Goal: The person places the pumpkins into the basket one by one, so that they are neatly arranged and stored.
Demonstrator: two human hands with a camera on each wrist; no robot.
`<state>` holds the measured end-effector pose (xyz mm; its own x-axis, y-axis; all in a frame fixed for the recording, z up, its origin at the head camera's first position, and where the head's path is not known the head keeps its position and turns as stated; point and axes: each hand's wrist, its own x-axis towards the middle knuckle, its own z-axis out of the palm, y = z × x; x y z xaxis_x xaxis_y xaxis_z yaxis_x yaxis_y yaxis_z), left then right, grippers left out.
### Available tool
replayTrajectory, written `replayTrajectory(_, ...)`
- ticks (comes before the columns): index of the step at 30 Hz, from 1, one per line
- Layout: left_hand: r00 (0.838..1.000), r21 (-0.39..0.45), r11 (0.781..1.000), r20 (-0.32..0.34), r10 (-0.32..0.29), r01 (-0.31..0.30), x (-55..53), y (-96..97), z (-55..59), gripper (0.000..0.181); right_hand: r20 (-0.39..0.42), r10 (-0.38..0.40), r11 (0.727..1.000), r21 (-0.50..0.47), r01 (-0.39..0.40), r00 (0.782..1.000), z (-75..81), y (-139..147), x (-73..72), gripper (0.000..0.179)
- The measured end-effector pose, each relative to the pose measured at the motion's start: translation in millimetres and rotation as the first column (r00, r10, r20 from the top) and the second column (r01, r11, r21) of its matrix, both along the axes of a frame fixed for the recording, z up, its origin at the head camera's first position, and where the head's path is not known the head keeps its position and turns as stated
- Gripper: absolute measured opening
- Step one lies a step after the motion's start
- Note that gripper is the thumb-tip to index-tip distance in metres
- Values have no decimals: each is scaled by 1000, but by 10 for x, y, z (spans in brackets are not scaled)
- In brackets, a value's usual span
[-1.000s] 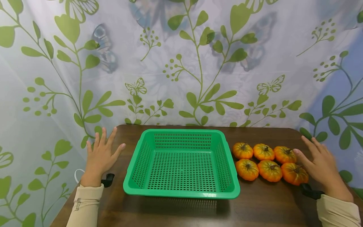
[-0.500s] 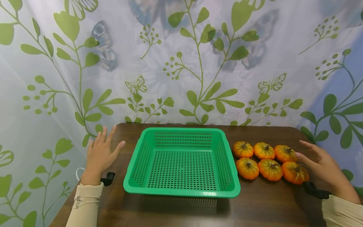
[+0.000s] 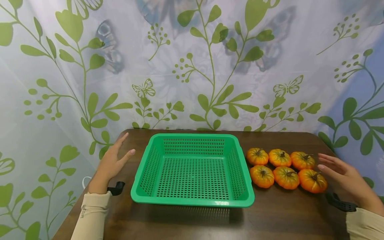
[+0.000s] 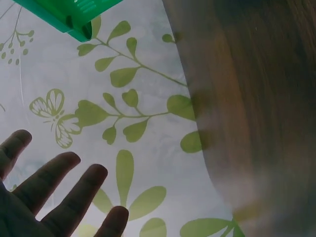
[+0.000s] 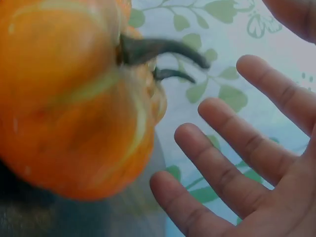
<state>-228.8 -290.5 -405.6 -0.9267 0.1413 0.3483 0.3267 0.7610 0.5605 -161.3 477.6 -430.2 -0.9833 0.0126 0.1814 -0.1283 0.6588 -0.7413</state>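
Released fingers are seen on the left hand (image 3: pixel 110 163) and right hand (image 3: pixel 348 178), the latter near pumpkins (image 3: pixel 286 179). The basket (image 3: pixel 192 202) is shown whole by the head view, cropped by the left wrist's.

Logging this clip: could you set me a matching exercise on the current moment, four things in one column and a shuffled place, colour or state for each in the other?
Column one
1. Basket
2. Pumpkins
3. Left grip
4. Right grip

Column two
A. Holding nothing, nearest the two-row group
B. Green, with nothing inside
C. Holding nothing, on the opposite side from the orange group
D. Orange, in two rows of three

Right pairs: 1-B, 2-D, 3-C, 4-A
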Motion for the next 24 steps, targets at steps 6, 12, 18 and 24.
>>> replayTrajectory(6,994,162,981,7,-105,103,-59,46,-100,68,47,2,999,-45,0,999,-140,136,18,63)
replayTrajectory(12,980,261,951,63,-188,166,-89,83,-172,64,104,30,996,-89,-21,994,-284,236,1,63)
replayTrajectory(18,956,372,899,83,-281,232,-126,137,-195,61,105,104,986,-137,-90,989,-409,280,2,62)
replayTrajectory(24,915,478,825,96,-391,303,-147,227,-211,61,104,216,958,-216,-190,971,-518,354,6,66)
